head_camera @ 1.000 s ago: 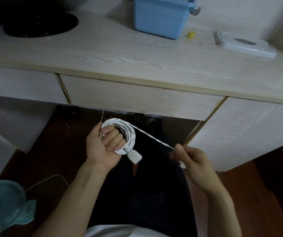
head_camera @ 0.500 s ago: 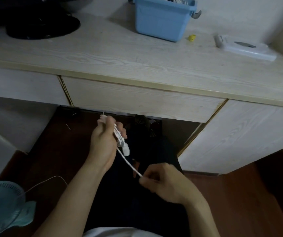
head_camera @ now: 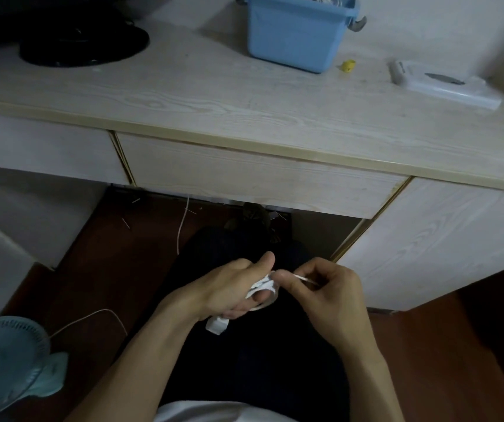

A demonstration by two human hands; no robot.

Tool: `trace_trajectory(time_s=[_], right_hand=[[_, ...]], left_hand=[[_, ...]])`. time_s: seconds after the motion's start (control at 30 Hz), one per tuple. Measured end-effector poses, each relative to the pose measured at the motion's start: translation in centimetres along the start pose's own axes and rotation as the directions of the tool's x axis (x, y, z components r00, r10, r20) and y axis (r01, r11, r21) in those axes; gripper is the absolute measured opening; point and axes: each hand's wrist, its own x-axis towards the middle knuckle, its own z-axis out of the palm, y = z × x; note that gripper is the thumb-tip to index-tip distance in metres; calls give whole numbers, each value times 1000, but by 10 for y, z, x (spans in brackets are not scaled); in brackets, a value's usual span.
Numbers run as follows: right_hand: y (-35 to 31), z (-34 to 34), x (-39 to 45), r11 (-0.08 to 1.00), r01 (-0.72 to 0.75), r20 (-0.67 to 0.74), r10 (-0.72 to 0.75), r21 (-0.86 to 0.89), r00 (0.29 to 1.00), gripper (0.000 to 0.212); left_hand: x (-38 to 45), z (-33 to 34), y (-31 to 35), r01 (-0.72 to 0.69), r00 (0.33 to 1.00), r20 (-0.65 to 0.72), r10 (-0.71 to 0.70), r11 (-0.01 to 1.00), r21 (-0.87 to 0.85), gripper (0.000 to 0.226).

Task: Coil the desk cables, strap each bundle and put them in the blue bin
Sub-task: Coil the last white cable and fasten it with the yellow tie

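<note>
Coiling: the last loose turns of one cable are being wound, over the lap, below the bench front.
Bench: pale wood-grain bench [head_camera: 244, 95] carries the blue plastic bin [head_camera: 296, 32] at its back — well apart from the hands.
Left hand [head_camera: 229, 293]: grip clamped round the white coiled cable [head_camera: 264, 284].
Right hand [head_camera: 326, 287]: grip pinched on the cable's free tail.
Next: probably strapping — the coil must stay tight.

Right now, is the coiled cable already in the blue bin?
No, the left hand holds the cable over the lap, far from the bin.
</note>
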Motion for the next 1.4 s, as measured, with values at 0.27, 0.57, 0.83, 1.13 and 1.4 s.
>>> trace_trajectory(time_s=[0.27, 0.57, 0.83, 1.13, 1.4], right_hand=[[15, -12, 5, 991, -96, 43, 92, 97, 995, 33], [31, -25, 8, 976, -142, 256, 181, -165, 949, 32], [-4, 17, -3, 974, 41, 630, 112, -224, 768, 30], [0, 27, -8, 895, 5, 592, 290, -445, 752, 35], [-20, 12, -7, 976, 30, 546, 96, -217, 832, 22]], left_hand=[[-2, -19, 3, -126, 991, -118, 63, 743, -657, 56], [-3, -31, 9, -558, 830, -555, 61, 63, -827, 51], [14, -24, 6, -638, 698, -716, 3, 456, -621, 26], [18, -23, 2, -666, 671, -741, -35, 413, -622, 29], [18, -16, 0, -528, 715, -698, -46, 619, -582, 47]])
